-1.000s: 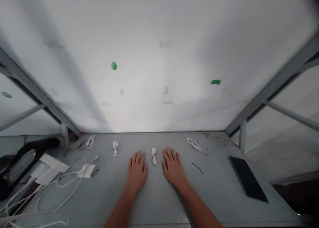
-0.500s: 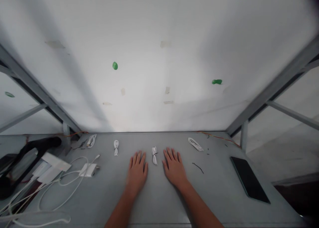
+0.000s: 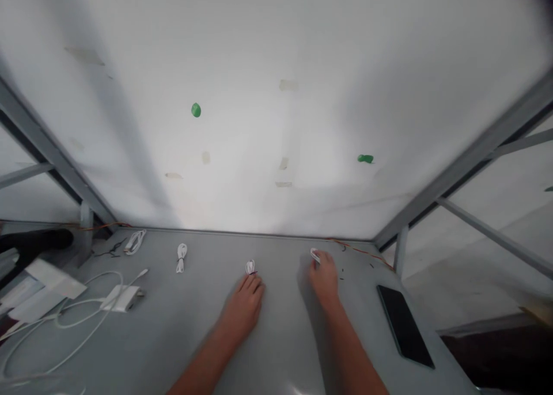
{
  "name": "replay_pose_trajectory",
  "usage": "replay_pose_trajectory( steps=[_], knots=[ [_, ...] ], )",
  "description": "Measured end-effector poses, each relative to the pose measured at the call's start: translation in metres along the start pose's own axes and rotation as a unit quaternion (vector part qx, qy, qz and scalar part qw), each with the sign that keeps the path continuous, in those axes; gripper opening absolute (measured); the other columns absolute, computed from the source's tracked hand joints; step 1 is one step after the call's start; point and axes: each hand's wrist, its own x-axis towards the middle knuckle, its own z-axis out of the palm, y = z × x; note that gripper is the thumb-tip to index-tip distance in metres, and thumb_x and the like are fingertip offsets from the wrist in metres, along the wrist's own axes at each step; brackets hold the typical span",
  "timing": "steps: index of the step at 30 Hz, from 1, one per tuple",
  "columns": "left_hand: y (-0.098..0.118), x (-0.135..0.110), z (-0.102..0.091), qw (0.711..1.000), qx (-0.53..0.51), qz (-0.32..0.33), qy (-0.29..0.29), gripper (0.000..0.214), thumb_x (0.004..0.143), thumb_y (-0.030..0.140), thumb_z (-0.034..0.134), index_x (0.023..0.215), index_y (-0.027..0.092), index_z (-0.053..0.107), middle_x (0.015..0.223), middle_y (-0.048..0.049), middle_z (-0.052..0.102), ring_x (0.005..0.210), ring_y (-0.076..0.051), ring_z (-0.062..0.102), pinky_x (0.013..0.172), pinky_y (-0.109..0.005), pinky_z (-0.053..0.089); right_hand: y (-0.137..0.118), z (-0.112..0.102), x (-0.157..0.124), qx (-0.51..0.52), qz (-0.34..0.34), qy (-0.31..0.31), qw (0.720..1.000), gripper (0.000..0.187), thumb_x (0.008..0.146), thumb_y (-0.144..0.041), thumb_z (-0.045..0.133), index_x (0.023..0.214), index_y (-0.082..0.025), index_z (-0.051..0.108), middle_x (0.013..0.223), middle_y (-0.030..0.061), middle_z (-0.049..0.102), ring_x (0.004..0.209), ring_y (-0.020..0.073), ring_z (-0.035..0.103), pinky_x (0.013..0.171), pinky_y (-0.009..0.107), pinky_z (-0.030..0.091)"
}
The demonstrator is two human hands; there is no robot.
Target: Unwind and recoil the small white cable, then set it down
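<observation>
The tied cable (image 3: 250, 265) lies at the left hand (image 3: 248, 296), its near end covered by curled fingers; whether it is gripped cannot be told. A second cable (image 3: 315, 255) is pinched in the right hand (image 3: 325, 273), its far end showing past nearly closed fingers. Both are judged light, soft and hardly fragile; the tied cable is best taken at its tie (image 3: 254, 273). No writing can be read on either, nor on the phone (image 3: 405, 326) right of the right hand.
</observation>
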Motion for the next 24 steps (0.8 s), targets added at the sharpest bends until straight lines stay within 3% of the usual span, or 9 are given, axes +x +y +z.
replay_pose_trajectory(
  steps=[2,5,8,11,14,17,21,24],
  knots=[
    [-0.011,0.006,-0.002,0.998,0.017,-0.057,0.012,0.055,0.091,0.000,0.044,0.134,0.022,0.070,0.139,-0.0109,0.070,0.143,-0.025,0.057,0.128,-0.046,0.040,0.019,-0.014,0.018,-0.039,0.040,-0.002,0.998,0.050,0.093,-0.017,0.041,0.130,-0.011,0.073,0.129,0.0237,0.072,0.125,0.0377,0.064,0.109,0.048,0.046],
    [-0.053,-0.002,-0.016,0.985,0.062,-0.153,0.041,0.054,0.090,-0.001,0.043,0.131,0.019,0.072,0.139,-0.0142,0.069,0.143,-0.028,0.056,0.126,-0.047,0.041,0.026,-0.016,0.023,-0.051,0.040,-0.034,0.997,0.041,0.089,-0.016,0.048,0.115,-0.010,0.079,0.116,0.0229,0.074,0.113,0.0352,0.067,0.101,0.043,0.049],
    [-0.101,-0.020,-0.039,0.956,0.127,-0.256,0.061,0.047,0.094,0.004,0.042,0.130,0.012,0.071,0.138,-0.0199,0.068,0.143,-0.033,0.054,0.123,-0.052,0.041,0.004,0.003,0.004,-0.025,0.006,-0.025,0.999,0.034,0.092,-0.022,0.050,0.107,-0.016,0.080,0.112,0.0200,0.074,0.110,0.0340,0.067,0.099,0.042,0.051],
    [-0.120,-0.031,-0.053,0.923,0.170,-0.335,0.079,0.040,0.098,0.013,0.043,0.126,0.010,0.072,0.136,-0.0217,0.069,0.146,-0.039,0.050,0.124,-0.063,0.035,-0.039,0.027,-0.026,0.040,-0.058,-0.037,0.997,0.033,0.099,-0.033,0.049,0.106,-0.021,0.080,0.110,0.0167,0.073,0.108,0.0330,0.068,0.098,0.043,0.055],
    [-0.101,-0.030,-0.048,0.938,0.122,-0.320,0.058,0.038,0.096,0.011,0.045,0.119,0.015,0.075,0.132,-0.0185,0.070,0.137,-0.034,0.057,0.120,-0.055,0.043,-0.079,0.041,-0.057,0.125,-0.121,-0.105,0.979,0.032,0.103,-0.033,0.050,0.117,-0.023,0.077,0.114,0.0125,0.072,0.102,0.0270,0.070,0.093,0.037,0.057],
    [-0.061,-0.028,-0.026,0.975,-0.008,-0.221,0.028,0.047,0.095,0.007,0.044,0.130,0.023,0.072,0.137,-0.0114,0.070,0.128,-0.023,0.064,0.115,-0.042,0.050,-0.099,0.042,-0.079,0.155,-0.136,-0.131,0.970,0.033,0.100,-0.017,0.050,0.123,-0.021,0.073,0.115,0.0115,0.071,0.099,0.0238,0.070,0.091,0.034,0.057],
    [-0.018,-0.035,-0.001,0.986,-0.031,-0.161,0.038,0.048,0.102,0.012,0.044,0.143,0.022,0.066,0.148,-0.0115,0.065,0.140,-0.026,0.057,0.120,-0.047,0.047,-0.105,0.034,-0.094,0.127,-0.216,-0.126,0.960,0.048,0.093,-0.003,0.047,0.131,-0.020,0.070,0.134,0.0145,0.066,0.124,0.0264,0.061,0.110,0.038,0.051],
    [-0.008,-0.038,0.002,0.983,-0.044,-0.170,0.049,0.046,0.104,0.014,0.043,0.143,0.020,0.066,0.150,-0.0113,0.065,0.144,-0.029,0.054,0.123,-0.052,0.045,-0.105,0.032,-0.097,0.119,-0.296,-0.144,0.937,0.048,0.094,0.000,0.046,0.130,-0.018,0.071,0.144,0.0144,0.063,0.128,0.0260,0.058,0.114,0.040,0.049]
  ],
)
